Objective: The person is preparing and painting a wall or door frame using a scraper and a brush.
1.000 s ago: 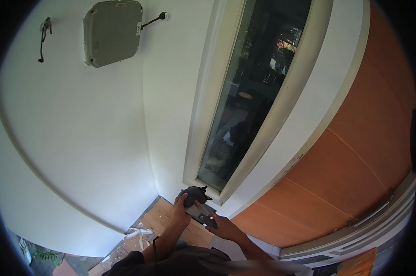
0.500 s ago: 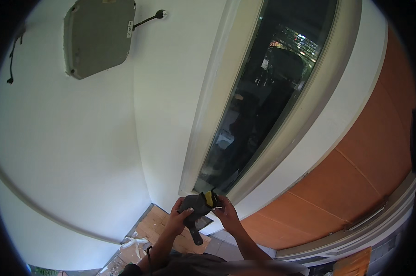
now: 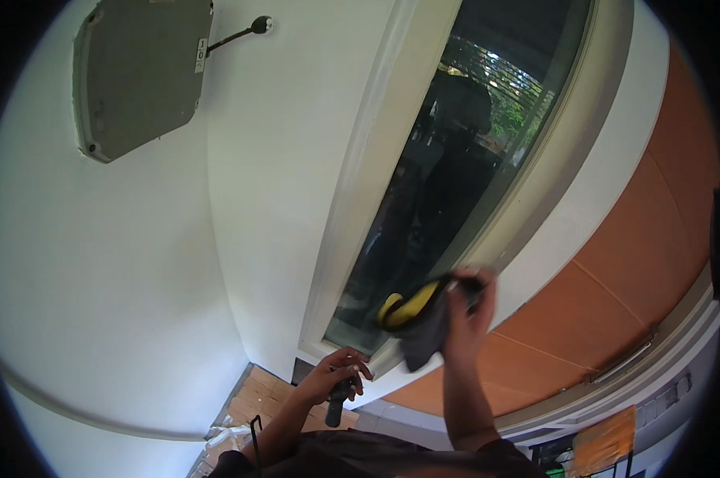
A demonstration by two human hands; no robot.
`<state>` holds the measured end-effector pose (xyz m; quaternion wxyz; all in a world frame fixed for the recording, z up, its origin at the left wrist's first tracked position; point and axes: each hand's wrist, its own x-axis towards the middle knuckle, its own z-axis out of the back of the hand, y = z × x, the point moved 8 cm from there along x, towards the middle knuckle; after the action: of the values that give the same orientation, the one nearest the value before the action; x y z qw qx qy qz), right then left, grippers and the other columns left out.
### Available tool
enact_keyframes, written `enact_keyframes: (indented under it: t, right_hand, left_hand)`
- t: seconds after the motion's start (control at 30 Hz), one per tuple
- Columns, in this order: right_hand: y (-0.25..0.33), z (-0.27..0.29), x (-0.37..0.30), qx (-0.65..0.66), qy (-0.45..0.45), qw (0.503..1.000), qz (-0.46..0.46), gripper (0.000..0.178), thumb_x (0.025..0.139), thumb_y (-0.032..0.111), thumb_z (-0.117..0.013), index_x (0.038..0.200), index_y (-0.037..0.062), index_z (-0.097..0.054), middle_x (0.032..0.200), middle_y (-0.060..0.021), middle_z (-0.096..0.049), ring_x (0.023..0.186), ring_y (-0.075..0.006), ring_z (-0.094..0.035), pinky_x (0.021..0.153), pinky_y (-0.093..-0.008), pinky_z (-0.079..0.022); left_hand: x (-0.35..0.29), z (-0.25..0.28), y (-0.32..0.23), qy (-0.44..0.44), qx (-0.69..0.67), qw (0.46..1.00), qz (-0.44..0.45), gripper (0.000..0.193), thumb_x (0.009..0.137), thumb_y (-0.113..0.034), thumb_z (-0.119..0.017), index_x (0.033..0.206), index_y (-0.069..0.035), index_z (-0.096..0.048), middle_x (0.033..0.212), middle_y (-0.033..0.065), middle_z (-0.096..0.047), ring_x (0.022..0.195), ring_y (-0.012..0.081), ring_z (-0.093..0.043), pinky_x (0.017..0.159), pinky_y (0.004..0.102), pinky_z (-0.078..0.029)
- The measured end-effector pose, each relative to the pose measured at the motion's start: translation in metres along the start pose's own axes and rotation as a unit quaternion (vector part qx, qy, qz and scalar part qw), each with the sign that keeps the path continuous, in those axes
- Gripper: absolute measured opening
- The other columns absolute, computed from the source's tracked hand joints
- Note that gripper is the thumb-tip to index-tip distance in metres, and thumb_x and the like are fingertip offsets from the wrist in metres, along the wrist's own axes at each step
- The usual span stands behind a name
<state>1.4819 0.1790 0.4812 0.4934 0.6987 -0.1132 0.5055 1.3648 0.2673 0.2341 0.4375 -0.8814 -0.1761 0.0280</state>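
The grey-and-yellow piece (image 3: pixel 425 341) had risen rightward, the right grip (image 3: pixel 465 319) clasping its edge, while the left grip (image 3: pixel 333 377), lower down, was curled around a dark handle (image 3: pixel 334 411)

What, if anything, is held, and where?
Right hand holds a grey-yellow item by its right end; left hand, a dark object by its upper part.

1. Left hand (image 3: pixel 325 380) and right hand (image 3: pixel 465 325): two
2. One pouch (image 3: pixel 428 334)
3. One dark handle (image 3: pixel 335 410)
4. Two forearms (image 3: pixel 466 406)
5. One window (image 3: pixel 447 187)
6. One wall box (image 3: pixel 141 84)
7. One label (image 3: pixel 201 56)
8. One cable (image 3: pixel 231 41)
9. One orange board (image 3: pixel 607 438)
10. One metal bar (image 3: pixel 624 364)
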Motion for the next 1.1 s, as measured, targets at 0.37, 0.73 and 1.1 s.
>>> enact_keyframes:
  t: [0.37,0.73,1.1]
  right_hand:
    - [0.080,-0.063,0.202,-0.346,-0.040,0.914,0.208,0.021,0.077,0.018,-0.069,0.088,0.0024,-0.063,0.089,-0.0140,-0.063,0.079,-0.0276,-0.061,0.071,-0.0322,-0.047]
    - [0.109,-0.132,0.258,-0.435,-0.133,0.792,0.406,0.023,0.076,0.024,-0.067,0.086,0.0031,-0.065,0.085,-0.0129,-0.059,0.077,-0.0328,-0.060,0.068,-0.0396,-0.047]
    - [0.077,-0.168,0.240,-0.475,-0.015,0.713,0.515,0.018,0.070,0.016,-0.069,0.085,0.0074,-0.067,0.087,-0.0066,-0.058,0.078,-0.0278,-0.059,0.068,-0.0370,-0.047]
  left_hand:
    - [-0.003,0.010,-0.020,0.050,0.022,0.999,-0.003,0.021,0.094,-0.015,-0.046,0.110,-0.002,-0.048,0.091,0.0146,-0.061,0.063,0.0145,-0.060,0.052,0.0262,-0.050]
    - [-0.013,0.047,-0.030,-0.005,-0.010,1.000,0.019,0.021,0.092,-0.015,-0.041,0.103,0.001,-0.050,0.085,0.0157,-0.061,0.059,0.0170,-0.059,0.051,0.0273,-0.049]
    - [-0.022,0.078,-0.013,-0.044,-0.014,0.998,0.036,0.021,0.092,-0.017,-0.041,0.100,-0.001,-0.052,0.081,0.0156,-0.061,0.056,0.0181,-0.057,0.047,0.0280,-0.048]
